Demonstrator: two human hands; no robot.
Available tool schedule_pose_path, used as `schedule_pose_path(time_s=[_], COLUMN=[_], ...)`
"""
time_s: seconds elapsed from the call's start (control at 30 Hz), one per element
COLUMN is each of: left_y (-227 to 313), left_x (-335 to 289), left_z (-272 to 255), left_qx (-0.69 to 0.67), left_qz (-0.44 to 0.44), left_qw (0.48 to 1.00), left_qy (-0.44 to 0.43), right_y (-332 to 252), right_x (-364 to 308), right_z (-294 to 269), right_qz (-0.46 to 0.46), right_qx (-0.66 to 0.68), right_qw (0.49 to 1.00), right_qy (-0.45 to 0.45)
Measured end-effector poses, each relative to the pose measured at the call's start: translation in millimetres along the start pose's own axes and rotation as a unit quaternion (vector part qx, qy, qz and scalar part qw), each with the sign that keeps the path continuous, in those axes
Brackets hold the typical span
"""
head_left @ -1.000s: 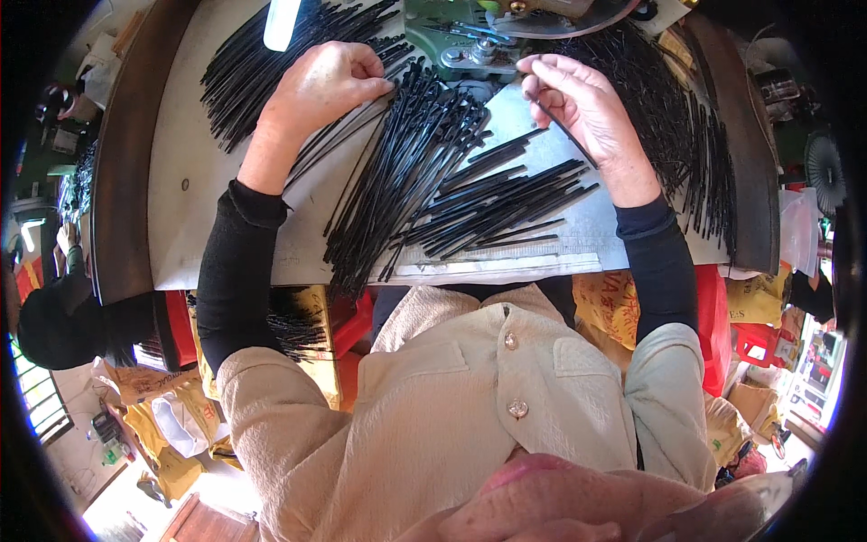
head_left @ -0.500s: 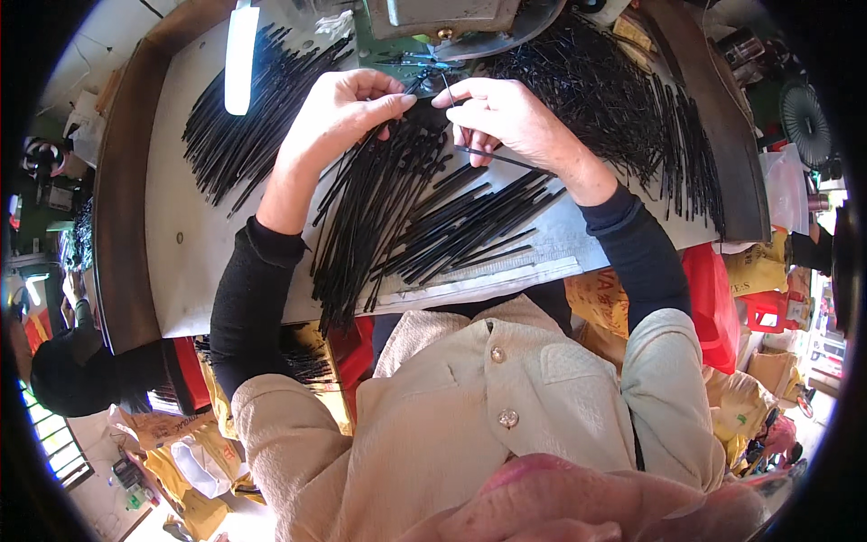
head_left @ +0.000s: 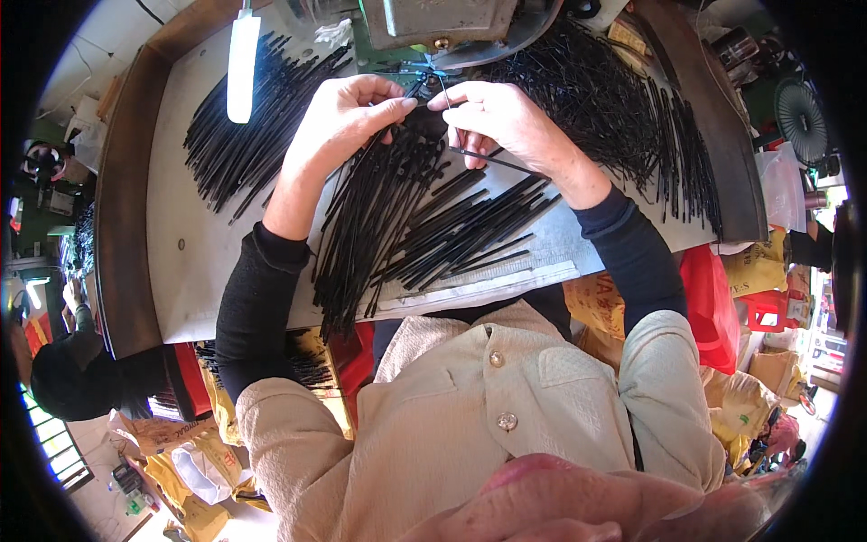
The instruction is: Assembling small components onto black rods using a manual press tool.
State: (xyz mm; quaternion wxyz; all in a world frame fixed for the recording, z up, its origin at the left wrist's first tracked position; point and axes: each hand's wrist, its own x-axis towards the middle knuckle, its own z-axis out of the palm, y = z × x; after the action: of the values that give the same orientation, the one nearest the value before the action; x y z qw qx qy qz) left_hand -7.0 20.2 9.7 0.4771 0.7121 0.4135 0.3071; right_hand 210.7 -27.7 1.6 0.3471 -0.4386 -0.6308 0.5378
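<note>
Left hand [head_left: 348, 122] and right hand [head_left: 501, 122] meet under machine [head_left: 442, 27], fingers pinched shut on ends of black strips [head_left: 397, 217] fanned across worktop [head_left: 208, 244]. Large unhandled fan below hands. Strip piles lie far left [head_left: 239, 149] and right [head_left: 623, 117]; which pile is finished, cannot tell. Lamp [head_left: 242, 65] overhead.

Two hands [head_left: 348, 122] [head_left: 501, 122], one lamp [head_left: 242, 63], one machine [head_left: 442, 23]; around the machine, three heaps of black strips [head_left: 415, 226] on one bench [head_left: 194, 262].
</note>
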Motion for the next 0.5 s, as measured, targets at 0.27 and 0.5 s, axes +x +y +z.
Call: schedule_pose_path(time_s=[0.27, 0.5], left_y=[-0.4, -1.9], left_x=[-1.2, -0.8], left_z=[1.1, 1.4], left_qx=[-0.004, -0.019], left_qz=[0.007, -0.032], left_qw=[1.000, 0.999], left_qy=[-0.004, -0.021], right_y=[-0.7, 1.6], right_x=[0.2, 0.1], right_z=[1.6, 1.3], right_qz=[0.001, 0.011], right_qx=[-0.007, -0.013], right_qw=[1.000, 1.000], right_qy=[0.005, 0.005])
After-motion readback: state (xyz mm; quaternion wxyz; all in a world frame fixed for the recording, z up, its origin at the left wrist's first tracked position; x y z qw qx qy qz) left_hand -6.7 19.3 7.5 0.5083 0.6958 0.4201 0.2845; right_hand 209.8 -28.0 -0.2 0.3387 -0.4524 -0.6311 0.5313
